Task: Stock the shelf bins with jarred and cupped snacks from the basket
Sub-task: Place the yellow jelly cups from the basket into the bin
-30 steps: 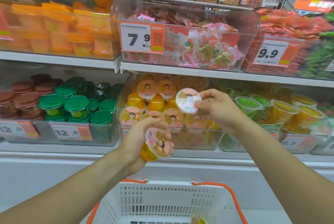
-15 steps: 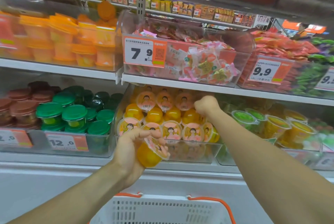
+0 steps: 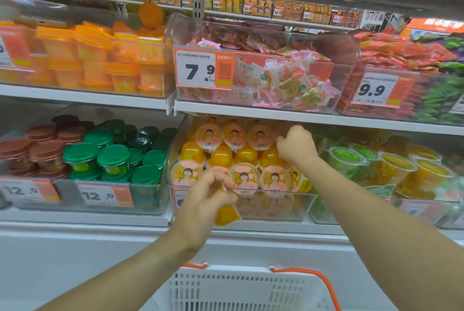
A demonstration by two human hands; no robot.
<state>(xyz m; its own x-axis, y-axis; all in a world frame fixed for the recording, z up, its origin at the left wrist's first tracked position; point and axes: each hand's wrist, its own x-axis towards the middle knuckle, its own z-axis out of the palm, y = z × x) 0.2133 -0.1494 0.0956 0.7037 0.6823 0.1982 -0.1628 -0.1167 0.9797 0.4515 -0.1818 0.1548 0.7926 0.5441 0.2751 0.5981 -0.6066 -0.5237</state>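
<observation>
Your left hand (image 3: 204, 196) grips a yellow plastic jelly cup (image 3: 226, 214) at the clear bin's front lip (image 3: 273, 194); your right hand (image 3: 296, 145), at 1 o'clock, curls under the white shelf edge (image 3: 301, 115), grip unclear.

yellow jelly cups (image 3: 221, 156) w/ pink cartoon lids, green-lid jars (image 3: 113, 157), white basket (image 3: 241, 290) w/ orange handle

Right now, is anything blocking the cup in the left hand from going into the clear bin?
Nothing visible. The left hand holds the yellow cup just before the bin's front wall; the right hand works at the upper row.
</observation>
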